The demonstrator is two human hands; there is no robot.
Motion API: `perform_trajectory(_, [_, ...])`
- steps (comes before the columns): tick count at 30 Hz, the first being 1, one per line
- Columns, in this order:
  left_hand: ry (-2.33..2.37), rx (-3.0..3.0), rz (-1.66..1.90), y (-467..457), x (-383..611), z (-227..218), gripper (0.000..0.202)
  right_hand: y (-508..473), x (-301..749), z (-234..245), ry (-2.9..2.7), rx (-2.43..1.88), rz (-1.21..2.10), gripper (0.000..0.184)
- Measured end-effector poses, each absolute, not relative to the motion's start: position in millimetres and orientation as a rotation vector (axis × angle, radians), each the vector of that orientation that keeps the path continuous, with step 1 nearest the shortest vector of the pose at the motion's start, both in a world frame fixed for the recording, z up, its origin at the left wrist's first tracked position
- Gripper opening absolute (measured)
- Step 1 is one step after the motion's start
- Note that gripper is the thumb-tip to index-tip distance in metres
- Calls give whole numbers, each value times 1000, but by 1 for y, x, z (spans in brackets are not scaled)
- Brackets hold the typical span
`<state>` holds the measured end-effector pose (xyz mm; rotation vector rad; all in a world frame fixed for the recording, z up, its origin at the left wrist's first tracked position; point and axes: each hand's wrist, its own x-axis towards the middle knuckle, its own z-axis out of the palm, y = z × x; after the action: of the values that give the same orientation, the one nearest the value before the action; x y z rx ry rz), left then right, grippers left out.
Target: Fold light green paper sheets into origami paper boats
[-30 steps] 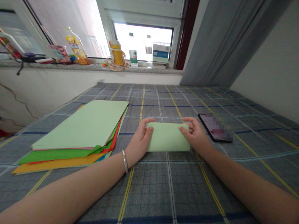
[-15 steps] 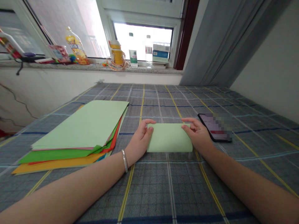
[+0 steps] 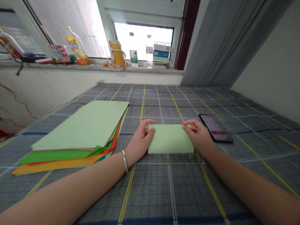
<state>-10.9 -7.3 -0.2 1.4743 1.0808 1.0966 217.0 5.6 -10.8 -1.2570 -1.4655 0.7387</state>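
1. Plaid cloth (image 3: 150,193), most of the lower frame.
2. Paper stack (image 3: 82,125), left side.
3. Light green paper (image 3: 171,140), just below-right of centre, long axis left-right.
4. It's between my left hand (image 3: 142,136) and right hand (image 3: 198,133), each pinching an end, neither nearer tbh.

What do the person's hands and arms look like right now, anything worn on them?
The left hand is ungloved, with a narrow, shiny, silver-coloured bangle at its wrist. The right hand is ungloved too, with nothing visible at its wrist. No sleeves show on either side. Some fingers are partly hidden.
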Motion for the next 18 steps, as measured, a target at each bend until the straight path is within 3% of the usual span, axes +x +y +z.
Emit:
perform_trajectory(12, [1063, 1478, 1085, -4, -11, -4, 33, 8, 218, -15, -1434, -1241, 854, 21])
perform_trajectory(18, [1168, 1565, 1085, -3, -14, -3, 21, 8, 218, -15, -1426, -1242, 840, 20])
